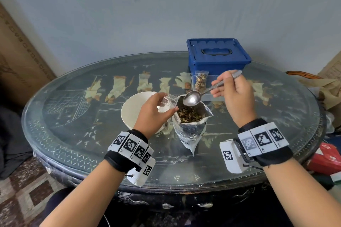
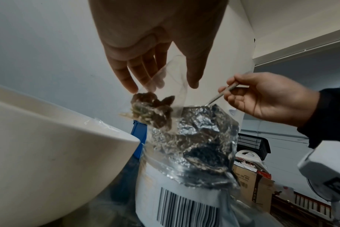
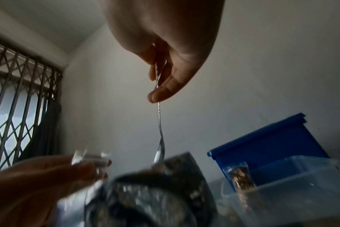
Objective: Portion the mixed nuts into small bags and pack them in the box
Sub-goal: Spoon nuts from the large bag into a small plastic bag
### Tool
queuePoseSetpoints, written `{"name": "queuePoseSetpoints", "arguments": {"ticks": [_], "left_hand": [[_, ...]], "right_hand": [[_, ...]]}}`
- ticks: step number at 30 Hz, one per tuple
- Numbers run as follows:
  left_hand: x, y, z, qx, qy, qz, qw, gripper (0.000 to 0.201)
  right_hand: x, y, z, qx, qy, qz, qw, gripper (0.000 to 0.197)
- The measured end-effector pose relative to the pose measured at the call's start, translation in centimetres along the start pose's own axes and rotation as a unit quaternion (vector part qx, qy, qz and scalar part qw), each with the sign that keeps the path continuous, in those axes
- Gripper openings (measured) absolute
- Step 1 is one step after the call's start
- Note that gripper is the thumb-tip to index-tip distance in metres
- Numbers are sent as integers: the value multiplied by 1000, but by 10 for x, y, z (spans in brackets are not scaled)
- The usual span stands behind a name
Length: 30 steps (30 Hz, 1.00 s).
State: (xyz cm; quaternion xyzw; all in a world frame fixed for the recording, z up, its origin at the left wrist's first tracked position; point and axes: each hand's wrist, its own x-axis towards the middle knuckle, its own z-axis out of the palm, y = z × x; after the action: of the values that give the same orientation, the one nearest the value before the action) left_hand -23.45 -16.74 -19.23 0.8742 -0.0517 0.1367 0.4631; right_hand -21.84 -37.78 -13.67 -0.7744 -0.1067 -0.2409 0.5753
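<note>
On table: one foil pouch, one bowl; left hand pinches one small bag, right hand pinches one spoon, one box at twelve o'clock.

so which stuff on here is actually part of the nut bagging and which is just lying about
In use:
- foil nut pouch
- spoon, right hand
- small clear bag, left hand
- filled bag
- clear box

Lying about:
- white bowl
- blue lidded box
- red carton

Blue box, white bowl, silver foil pouch, black-and-white checked wristbands.
</note>
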Motion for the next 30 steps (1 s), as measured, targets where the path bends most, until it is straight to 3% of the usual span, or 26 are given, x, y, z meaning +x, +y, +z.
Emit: {"name": "queuePoseSetpoints", "arguments": {"ticks": [7,14,24,30], "left_hand": [[-6,-3,6,17,-8,-17,1000,52],[-8,-4,9,28,-29,-27,999,54],[-11,-3,11,20,-42,-48,998,59],[-10,-4,12,27,-51,-50,997,61]], "right_hand": [[-26,33,11,-106,-114,-91,984,22],[-36,42,15,-100,-150,-171,969,28],[-38,45,18,-96,-131,-86,983,42],[-34,41,13,-64,-119,14,991,27]]}}
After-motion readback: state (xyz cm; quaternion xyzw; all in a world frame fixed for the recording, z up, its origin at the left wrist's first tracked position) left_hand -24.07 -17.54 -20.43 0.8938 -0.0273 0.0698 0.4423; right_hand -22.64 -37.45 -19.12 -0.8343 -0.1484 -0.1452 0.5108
